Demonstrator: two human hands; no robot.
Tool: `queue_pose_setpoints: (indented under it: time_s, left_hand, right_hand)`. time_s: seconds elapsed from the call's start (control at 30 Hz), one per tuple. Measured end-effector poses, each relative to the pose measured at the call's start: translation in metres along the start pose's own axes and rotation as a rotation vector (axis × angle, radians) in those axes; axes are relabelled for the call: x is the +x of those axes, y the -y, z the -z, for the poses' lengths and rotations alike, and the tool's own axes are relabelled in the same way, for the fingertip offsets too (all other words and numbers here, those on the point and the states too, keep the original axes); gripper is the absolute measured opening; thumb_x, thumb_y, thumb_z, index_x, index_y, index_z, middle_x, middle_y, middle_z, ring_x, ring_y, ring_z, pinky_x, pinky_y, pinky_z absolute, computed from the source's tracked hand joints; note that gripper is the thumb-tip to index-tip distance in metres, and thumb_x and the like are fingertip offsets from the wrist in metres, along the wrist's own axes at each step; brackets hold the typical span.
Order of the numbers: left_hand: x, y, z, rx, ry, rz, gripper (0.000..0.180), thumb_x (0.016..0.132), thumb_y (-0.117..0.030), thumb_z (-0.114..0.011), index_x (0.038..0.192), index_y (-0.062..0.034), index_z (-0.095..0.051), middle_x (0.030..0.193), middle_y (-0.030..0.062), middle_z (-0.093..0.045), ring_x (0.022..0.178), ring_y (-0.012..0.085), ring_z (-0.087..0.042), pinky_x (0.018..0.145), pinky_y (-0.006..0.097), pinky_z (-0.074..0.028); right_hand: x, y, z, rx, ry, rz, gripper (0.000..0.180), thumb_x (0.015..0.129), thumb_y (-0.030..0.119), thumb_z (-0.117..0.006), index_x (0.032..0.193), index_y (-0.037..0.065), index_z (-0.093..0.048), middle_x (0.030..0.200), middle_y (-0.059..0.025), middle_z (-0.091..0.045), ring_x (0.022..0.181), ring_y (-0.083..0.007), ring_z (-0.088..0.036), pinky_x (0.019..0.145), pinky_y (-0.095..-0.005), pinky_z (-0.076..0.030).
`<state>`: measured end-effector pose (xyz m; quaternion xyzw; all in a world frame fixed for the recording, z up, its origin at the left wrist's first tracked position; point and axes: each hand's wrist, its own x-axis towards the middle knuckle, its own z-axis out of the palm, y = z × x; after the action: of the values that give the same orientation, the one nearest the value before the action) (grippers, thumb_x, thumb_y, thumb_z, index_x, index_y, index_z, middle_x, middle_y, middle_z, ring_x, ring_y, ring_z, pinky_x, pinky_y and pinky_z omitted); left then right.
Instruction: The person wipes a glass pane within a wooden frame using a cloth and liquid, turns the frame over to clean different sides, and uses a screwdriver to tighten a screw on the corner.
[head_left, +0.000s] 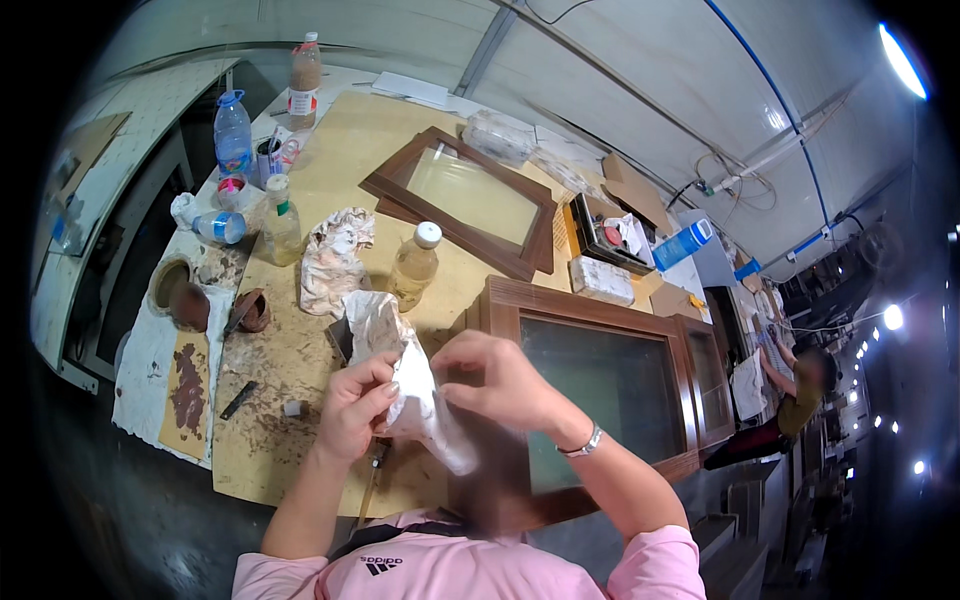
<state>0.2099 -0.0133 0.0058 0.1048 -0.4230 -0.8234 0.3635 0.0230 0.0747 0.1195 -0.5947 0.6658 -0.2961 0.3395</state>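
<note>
Item one: white cloth (418,402), stained in places, held up over the near middle of the bench. Left hand (358,402): thumb and fingers pinched on the cloth's left edge. Right hand (490,380): fingers bent, thumb and fingertips parted, just beside the cloth's right edge (whether they touch it, one cannot tell); a metal-coloured band (581,441) circles the wrist.

Bench: yellowish board (265,455), smeared brown on its left part. Just beyond the cloth, a white-capped bottle (413,270) of yellowish liquid, upright; left of it, a crumpled, stained rag (334,262); farther left, a second bottle (281,228) with a green band, also upright.

Left side: a small brown-coated pot (254,312); a dark strip (238,400), lying flat; a small white piece (293,408); a brown-blotched panel (187,385) on a white sheet (138,385). Far left: a blue-capped clear bottle (232,138) and a taller bottle (304,82) with brown contents, both standing.

Right side: a large brown frame (590,312) around a greenish pane (595,385). Far middle: a smaller brown frame (405,180), lying aslant. Far right: a dark open-topped box (632,262) holding assorted items, a blue bottle (684,244), tilted, and, well apart, another person (797,405).
</note>
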Motion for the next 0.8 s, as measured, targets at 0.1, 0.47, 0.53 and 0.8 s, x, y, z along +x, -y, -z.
queue_pose_setpoints:
  time_s: [0.1, 0.47, 0.53, 0.8]
  left_hand:
    - [-0.001, 0.006, -0.003, 0.058, 0.055, -0.065, 0.007, 0.093, -0.004, -0.059, 0.091, 0.0005, -0.065, 0.113, 0.0077, -0.066, 0.058, 0.0025, -0.049, 0.046, 0.018, -0.034]
    - [-0.005, -0.004, -0.019, 0.004, 0.021, 0.086, 0.017, 0.088, 0.009, -0.065, 0.103, 0.0011, -0.065, 0.101, 0.0023, -0.064, 0.094, 0.0087, -0.061, 0.083, 0.024, -0.050]
    - [-0.005, 0.001, -0.012, 0.082, 0.004, 0.055, 0.018, 0.086, 0.011, -0.065, 0.103, 0.0019, -0.065, 0.100, 0.0018, -0.064, 0.092, 0.0081, -0.061, 0.082, 0.023, -0.050]
    - [0.010, -0.001, 0.001, 0.427, -0.073, 0.028, 0.025, 0.081, 0.007, -0.070, 0.105, 0.0011, -0.066, 0.097, 0.0045, -0.062, 0.087, 0.0110, -0.060, 0.076, 0.025, -0.048]
  right_hand:
    - [-0.001, -0.007, -0.003, 0.133, 0.022, -0.102, 0.017, 0.084, 0.004, -0.070, 0.099, -0.005, -0.068, 0.094, -0.0065, -0.066, 0.086, -0.0131, -0.063, 0.082, -0.0282, -0.052]
    - [0.020, -0.011, -0.010, 0.216, 0.027, -0.132, 0.005, 0.083, -0.001, -0.069, 0.086, -0.003, -0.065, 0.079, -0.0019, -0.065, 0.076, -0.0063, -0.059, 0.070, -0.0243, -0.049]
    - [0.024, -0.010, -0.013, 0.165, 0.044, -0.133, 0.005, 0.082, -0.002, -0.068, 0.085, -0.002, -0.065, 0.078, -0.0008, -0.065, 0.074, -0.0053, -0.057, 0.068, -0.0231, -0.048]
    - [0.031, -0.016, 0.002, 0.353, 0.121, -0.161, 0.007, 0.081, -0.006, -0.064, 0.082, 0.001, -0.062, 0.080, 0.0038, -0.061, 0.074, -0.0030, -0.054, 0.064, -0.0207, -0.044]
